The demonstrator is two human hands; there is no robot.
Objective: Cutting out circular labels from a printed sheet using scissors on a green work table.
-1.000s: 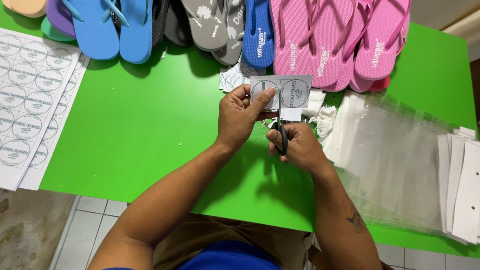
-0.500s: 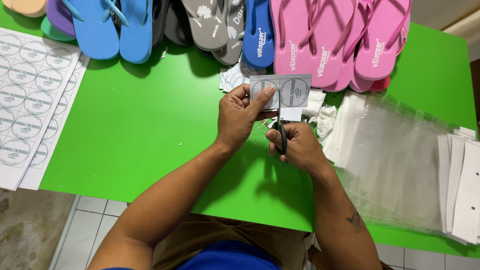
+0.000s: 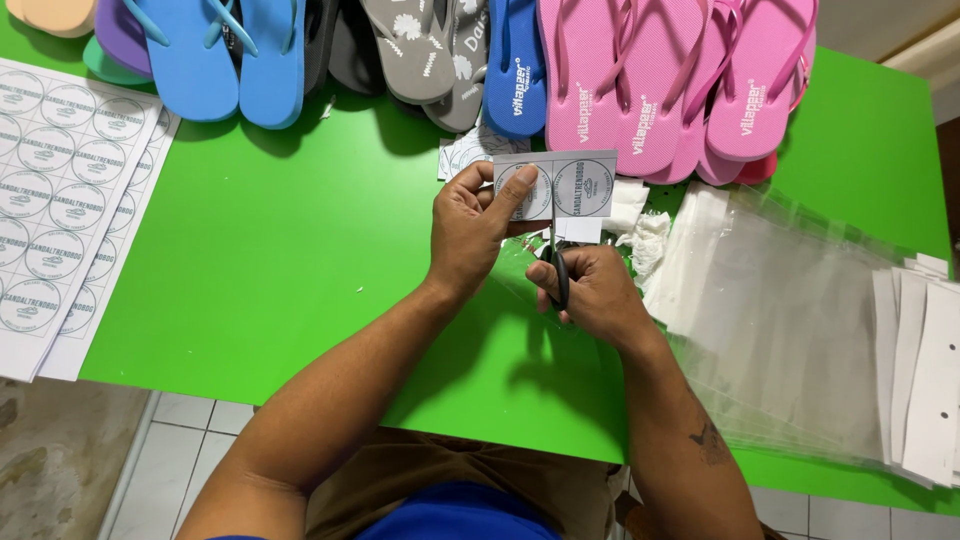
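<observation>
I've got my left hand (image 3: pixel 470 232) pinching a small strip of two round labels (image 3: pixel 560 186) at centre table, thumb on top. My right hand (image 3: pixel 590 295) is closed round black-handled scissors (image 3: pixel 558 272), blade running up between the two circles. At twelve o'clock, a row of flip-flops: two blue (image 3: pixel 225 55), two grey (image 3: pixel 425 45), one darker blue (image 3: pixel 515 65), three pink (image 3: pixel 670 80) in clear view. At nine o'clock, label sheets (image 3: pixel 55 200); at three, clear plastic bags (image 3: pixel 790 320) on the green table (image 3: pixel 250 290).

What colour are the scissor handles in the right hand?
Black scissors, seen in the head view.
</observation>
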